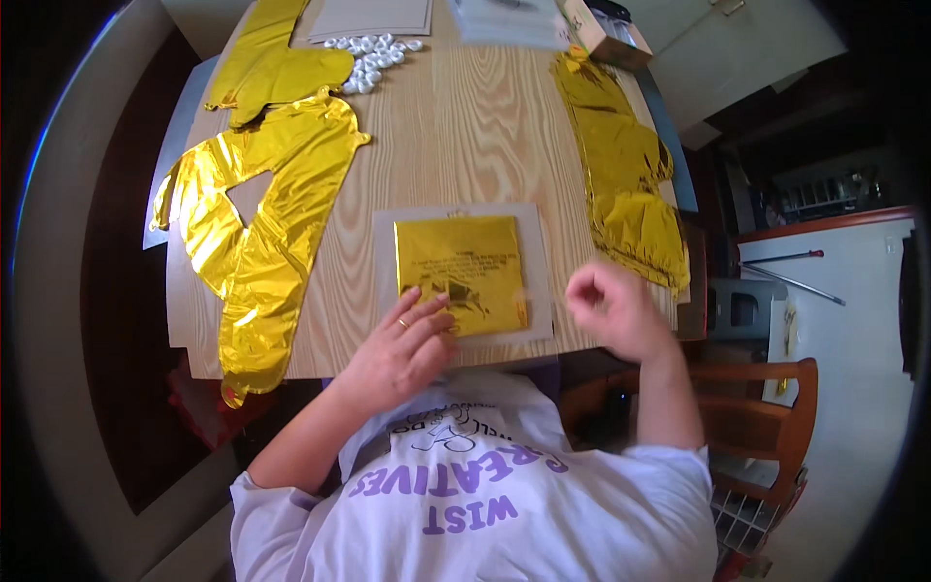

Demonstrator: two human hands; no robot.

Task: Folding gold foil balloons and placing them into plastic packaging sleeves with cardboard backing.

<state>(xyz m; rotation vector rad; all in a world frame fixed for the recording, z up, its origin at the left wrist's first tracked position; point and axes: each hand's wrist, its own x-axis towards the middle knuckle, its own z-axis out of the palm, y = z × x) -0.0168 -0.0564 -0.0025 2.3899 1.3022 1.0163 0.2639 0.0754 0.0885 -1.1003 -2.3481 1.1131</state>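
Note:
A folded gold foil balloon lies in a clear plastic sleeve on a grey card at the near edge of the table, with small dark print across it. My left hand rests on its lower left part, fingers stretched out and a ring on one of them. Just right of the card, my right hand is raised with its fingers curled into a loop. Whether anything small is pinched there I cannot make out.
Flat gold foil balloons cover the table's left side, and more gold foil lies along the right. White egg-shaped pieces, a grey sheet, clear plastic bags and an open box sit at the far side. A wooden chair stands right.

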